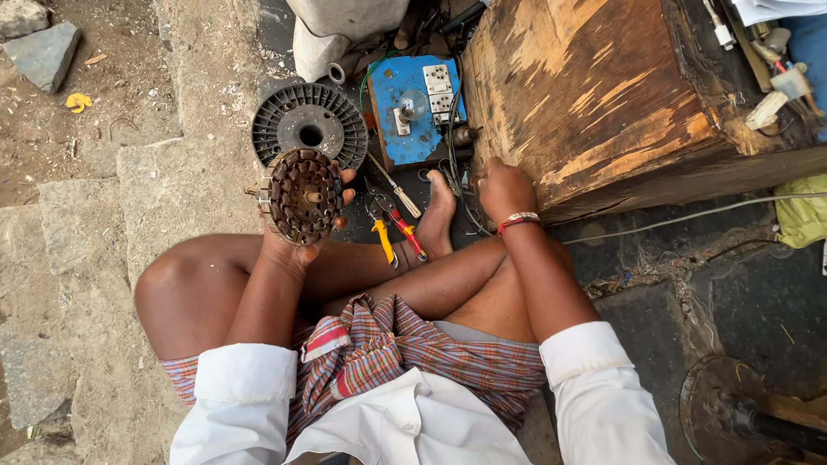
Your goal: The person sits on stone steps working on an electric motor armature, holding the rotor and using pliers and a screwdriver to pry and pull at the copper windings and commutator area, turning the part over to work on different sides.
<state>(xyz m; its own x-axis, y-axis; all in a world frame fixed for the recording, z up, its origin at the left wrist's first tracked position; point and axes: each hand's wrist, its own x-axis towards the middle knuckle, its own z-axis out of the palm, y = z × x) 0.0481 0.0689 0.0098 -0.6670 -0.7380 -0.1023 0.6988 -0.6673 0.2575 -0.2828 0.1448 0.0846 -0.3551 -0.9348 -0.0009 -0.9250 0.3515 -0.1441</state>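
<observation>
A big wooden box fills the picture at 1 o'clock. The stone floor runs along at 9 o'clock. A person sits on it with legs crossed. A blue board with switches lies at 12 o'clock, just beside the box. A round grey fan cover lies at 11 o'clock, left of the board.

The left hand is closed around a round brown motor core. It holds the core up, just below the fan cover. The right hand is apart from the left one. It rests on the floor, touching the bottom of the box. I cannot tell if it holds anything.

Pliers with yellow grips and a screwdriver lie between the hands, near the foot.
</observation>
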